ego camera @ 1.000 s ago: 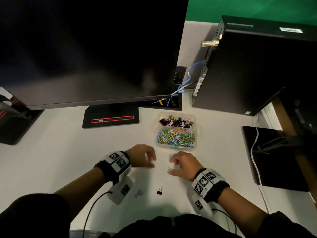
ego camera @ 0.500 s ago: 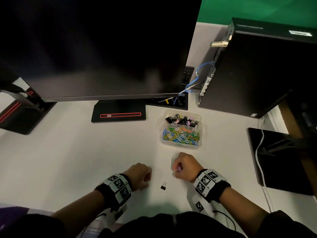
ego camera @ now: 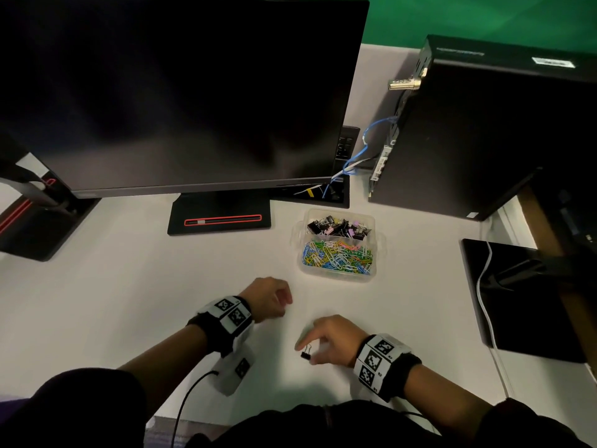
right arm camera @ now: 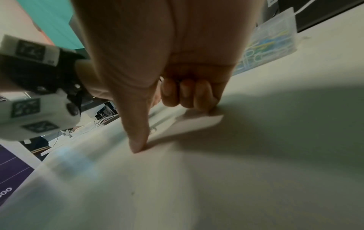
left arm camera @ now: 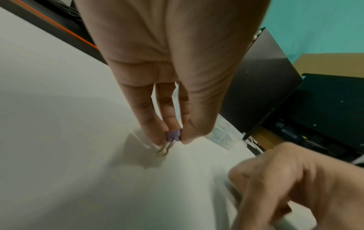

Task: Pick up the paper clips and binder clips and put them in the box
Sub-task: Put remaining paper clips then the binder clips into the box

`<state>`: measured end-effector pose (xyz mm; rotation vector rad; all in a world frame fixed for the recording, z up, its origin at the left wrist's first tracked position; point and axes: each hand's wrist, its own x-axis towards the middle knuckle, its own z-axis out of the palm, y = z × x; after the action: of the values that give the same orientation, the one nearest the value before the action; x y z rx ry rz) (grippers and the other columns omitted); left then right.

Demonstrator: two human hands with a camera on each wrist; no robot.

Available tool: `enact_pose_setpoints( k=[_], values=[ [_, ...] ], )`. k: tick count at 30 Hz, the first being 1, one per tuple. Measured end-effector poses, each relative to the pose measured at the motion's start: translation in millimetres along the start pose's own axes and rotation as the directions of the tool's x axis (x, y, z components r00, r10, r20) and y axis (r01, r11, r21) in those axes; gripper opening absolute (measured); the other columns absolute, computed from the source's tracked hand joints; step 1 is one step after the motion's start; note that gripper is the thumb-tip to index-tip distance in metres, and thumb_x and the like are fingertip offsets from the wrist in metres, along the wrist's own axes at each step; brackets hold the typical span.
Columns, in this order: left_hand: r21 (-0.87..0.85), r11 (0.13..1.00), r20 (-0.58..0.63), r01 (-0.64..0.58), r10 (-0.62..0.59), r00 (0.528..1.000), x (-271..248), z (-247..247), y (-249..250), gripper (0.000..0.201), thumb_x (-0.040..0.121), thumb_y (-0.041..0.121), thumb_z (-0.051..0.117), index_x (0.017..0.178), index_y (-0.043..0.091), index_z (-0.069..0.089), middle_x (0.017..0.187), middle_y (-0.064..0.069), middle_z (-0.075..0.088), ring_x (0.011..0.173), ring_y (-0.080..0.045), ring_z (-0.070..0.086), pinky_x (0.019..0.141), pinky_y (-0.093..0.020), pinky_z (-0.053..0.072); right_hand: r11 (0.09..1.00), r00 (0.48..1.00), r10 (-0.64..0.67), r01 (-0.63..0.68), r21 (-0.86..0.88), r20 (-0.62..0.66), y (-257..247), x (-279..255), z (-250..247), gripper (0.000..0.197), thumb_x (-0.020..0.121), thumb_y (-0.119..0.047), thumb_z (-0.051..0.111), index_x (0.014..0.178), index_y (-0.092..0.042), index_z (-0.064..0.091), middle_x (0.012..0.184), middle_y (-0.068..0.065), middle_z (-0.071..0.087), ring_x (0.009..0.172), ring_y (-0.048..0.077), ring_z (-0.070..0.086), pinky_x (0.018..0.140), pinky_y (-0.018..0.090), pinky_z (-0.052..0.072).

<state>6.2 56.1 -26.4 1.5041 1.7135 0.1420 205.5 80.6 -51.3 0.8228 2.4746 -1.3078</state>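
The left hand [ego camera: 269,300], near the desk's [ego camera: 129,302] front edge, pinches a purple clip [left arm camera: 173,136] between thumb and 2 fingertips, wire handles pointing down. Just right of it, a black clip [ego camera: 306,354] lies on the desk between the right hand's [ego camera: 332,342] forefinger and thumb. I cannot tell if they grip it. The clip box [ego camera: 336,277] sits further back.

Bare left hand [ego camera: 269,297] and right hand [ego camera: 332,339] each end in a wrist wrapped by a black band [ego camera: 211,336] carrying white blocks [ego camera: 376,357] printed with black square markers, a thin black cable [ego camera: 187,396] trailing from the left unit, with dark sleeves [ego camera: 80,409] covering the arms above.
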Motion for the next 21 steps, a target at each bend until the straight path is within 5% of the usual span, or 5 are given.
enact_pose_setpoints(
  k=[4, 8, 12, 19, 21],
  values=[
    [-0.050, 0.998, -0.117, -0.050, 0.044, 0.992, 18.6, -18.8, 19.7, 0.021, 0.083, 0.004, 0.055, 0.101, 0.010, 0.066, 0.103, -0.005, 0.068, 0.083, -0.011, 0.056, 0.073, -0.017, 0.041, 1.000, 0.999, 0.022, -0.022, -0.010, -0.032, 0.5, 3.6, -1.2, 0.019, 0.069, -0.021, 0.075, 0.088, -0.021, 0.070, 0.069, -0.015, 0.052, 0.056, -0.001, 0.043, 0.058, 0.010, 0.033],
    [-0.117, 0.990, -0.228, -0.082, 0.054, 0.972, 46.2, -34.7, 42.1, 0.027, 0.090, 0.007, 0.046, 0.105, 0.011, 0.068, 0.112, -0.007, 0.068, 0.100, -0.020, 0.062, 0.086, -0.021, 0.043, 0.997, 0.998, 0.056, -0.058, -0.055, -0.034, 3.4, -0.3, -4.5, 0.015, 0.076, -0.024, 0.065, 0.089, -0.019, 0.061, 0.057, -0.013, 0.041, 0.053, -0.002, 0.039, 0.053, 0.017, 0.032],
    [-0.218, 0.973, -0.318, -0.079, 0.006, 0.948, 71.7, -45.2, 66.0, 0.024, 0.090, 0.006, 0.047, 0.094, 0.011, 0.070, 0.103, -0.008, 0.071, 0.088, -0.014, 0.059, 0.076, -0.021, 0.046, 0.994, 0.986, 0.079, -0.090, -0.067, -0.143, 12.4, -5.2, -36.8, 0.014, 0.076, -0.025, 0.061, 0.090, -0.023, 0.058, 0.059, -0.015, 0.044, 0.054, -0.005, 0.041, 0.053, 0.018, 0.033],
    [-0.322, 0.943, -0.406, -0.089, -0.053, 0.912, 105.2, -52.9, 91.1, 0.018, 0.088, 0.007, 0.053, 0.096, 0.009, 0.069, 0.104, -0.008, 0.069, 0.086, -0.011, 0.055, 0.074, -0.009, 0.042, 0.969, 0.824, 0.222, -0.246, 0.022, -0.521, 29.0, 14.9, -139.3, 0.016, 0.081, -0.021, 0.062, 0.094, -0.016, 0.054, 0.057, -0.016, 0.041, 0.050, 0.001, 0.039, 0.047, 0.018, 0.027],
    [-0.322, 0.944, -0.383, -0.074, -0.059, 0.922, 111.3, -53.3, 92.8, 0.020, 0.089, 0.005, 0.051, 0.096, 0.009, 0.068, 0.106, -0.009, 0.069, 0.090, -0.018, 0.061, 0.082, -0.018, 0.046, 0.945, 0.797, 0.282, -0.326, 0.012, -0.534, 35.7, 28.2, -155.1, 0.018, 0.080, -0.024, 0.063, 0.094, -0.018, 0.053, 0.058, -0.012, 0.042, 0.056, 0.011, 0.046, 0.051, 0.022, 0.029]
  ],
)
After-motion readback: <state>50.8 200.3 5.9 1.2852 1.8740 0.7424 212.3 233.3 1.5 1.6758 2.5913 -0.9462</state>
